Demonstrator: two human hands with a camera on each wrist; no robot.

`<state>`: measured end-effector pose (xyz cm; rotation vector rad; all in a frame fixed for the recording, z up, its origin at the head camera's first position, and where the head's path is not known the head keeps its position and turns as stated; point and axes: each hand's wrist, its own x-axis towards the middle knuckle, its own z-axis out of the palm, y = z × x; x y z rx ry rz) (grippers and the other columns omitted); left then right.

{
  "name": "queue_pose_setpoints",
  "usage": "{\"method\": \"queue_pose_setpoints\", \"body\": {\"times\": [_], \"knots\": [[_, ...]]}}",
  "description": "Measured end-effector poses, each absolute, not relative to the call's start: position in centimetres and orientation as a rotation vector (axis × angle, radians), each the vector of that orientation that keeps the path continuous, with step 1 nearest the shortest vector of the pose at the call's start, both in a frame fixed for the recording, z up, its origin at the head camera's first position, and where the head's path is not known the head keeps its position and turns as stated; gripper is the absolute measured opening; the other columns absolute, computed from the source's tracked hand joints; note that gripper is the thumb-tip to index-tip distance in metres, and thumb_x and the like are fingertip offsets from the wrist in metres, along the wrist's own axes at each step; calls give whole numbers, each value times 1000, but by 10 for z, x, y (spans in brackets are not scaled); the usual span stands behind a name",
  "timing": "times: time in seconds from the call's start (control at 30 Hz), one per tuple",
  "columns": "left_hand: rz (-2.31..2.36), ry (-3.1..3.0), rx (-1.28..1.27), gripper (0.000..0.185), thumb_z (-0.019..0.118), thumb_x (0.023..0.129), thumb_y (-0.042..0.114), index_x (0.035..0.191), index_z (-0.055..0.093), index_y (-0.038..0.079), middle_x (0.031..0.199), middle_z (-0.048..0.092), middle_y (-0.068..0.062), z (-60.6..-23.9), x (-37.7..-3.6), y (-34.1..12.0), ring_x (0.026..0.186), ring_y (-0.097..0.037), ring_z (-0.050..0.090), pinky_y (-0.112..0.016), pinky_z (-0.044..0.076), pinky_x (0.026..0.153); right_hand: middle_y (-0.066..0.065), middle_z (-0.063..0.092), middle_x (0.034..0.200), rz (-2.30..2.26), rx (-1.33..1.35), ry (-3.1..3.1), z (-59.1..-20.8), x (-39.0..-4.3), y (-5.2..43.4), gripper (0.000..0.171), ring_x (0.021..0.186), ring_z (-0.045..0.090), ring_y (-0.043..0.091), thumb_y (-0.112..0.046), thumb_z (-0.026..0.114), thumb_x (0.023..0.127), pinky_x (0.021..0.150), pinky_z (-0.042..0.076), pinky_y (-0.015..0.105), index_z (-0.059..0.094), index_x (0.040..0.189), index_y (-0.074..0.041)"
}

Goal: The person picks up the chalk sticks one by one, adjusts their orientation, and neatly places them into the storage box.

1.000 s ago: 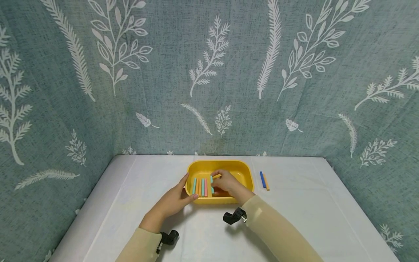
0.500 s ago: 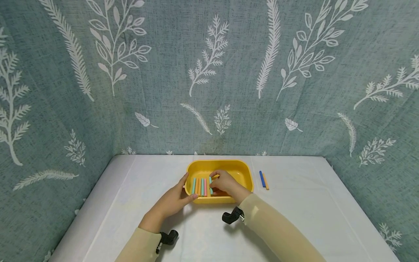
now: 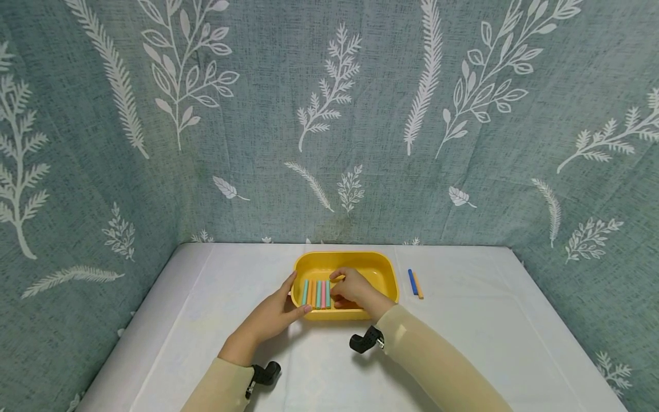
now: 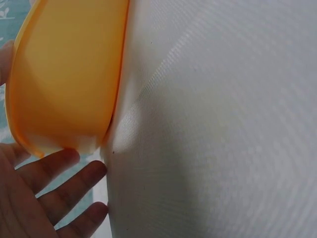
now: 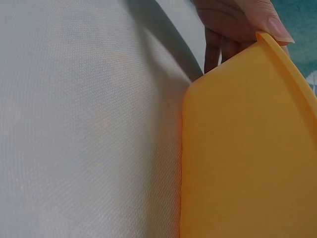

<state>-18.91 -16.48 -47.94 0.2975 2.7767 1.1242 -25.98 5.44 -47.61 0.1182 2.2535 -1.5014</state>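
A yellow plastic tray (image 3: 355, 315) holds a row of several chalk sticks (image 3: 318, 294) on its left side, in mint, orange and pink. At the row's right end lies a mint chalk stick (image 3: 328, 295). My left hand (image 3: 273, 315) holds the tray's near left corner, its thumb on the rim and its fingers along the end wall. In the left wrist view, the left fingers (image 4: 72, 191) spread beside the tray. My right hand (image 3: 355, 288) is inside the tray, its fingertips just right of that mint chalk; whether they touch it is hard to tell.
A blue chalk stick (image 3: 413, 282) and an orange chalk stick (image 3: 419, 285) lie side by side on the white tablecloth (image 3: 489, 332), right of the tray. Behind the table hangs a leaf-patterned teal curtain (image 3: 268, 143).
The mint chalk stick at my right fingertips has moved left against the pink one, and it now lies in line with the row. My left hand stays at the tray's corner.
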Motion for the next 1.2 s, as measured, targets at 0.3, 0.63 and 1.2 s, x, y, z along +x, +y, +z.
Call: {"method": "queue_pose_setpoints", "body": {"times": [0.3,0.63,1.2], "knots": [[1117,2777,279,97,67,91,56,163,15,17,144,54,-16,-478,-189,-164,128,-31,55,-56,36,110,13,62,87,-1484,127,2267,-476,-259,54,36,61,60,18,-4,73,89,59,57,26,59,122,-8],[1116,2783,288,96,67,91,56,162,15,17,144,53,-17,-478,-188,-164,129,-32,54,-56,35,110,14,63,88,-1493,130,2258,-477,-260,54,36,60,59,18,-3,72,90,58,57,27,58,123,-8],[1116,2778,278,97,66,91,57,163,15,17,143,55,-16,-480,-190,-164,128,-30,55,-55,36,110,14,62,91,-1603,88,2217,-466,-261,60,35,61,62,19,-2,69,92,60,59,31,59,125,-6]]}}
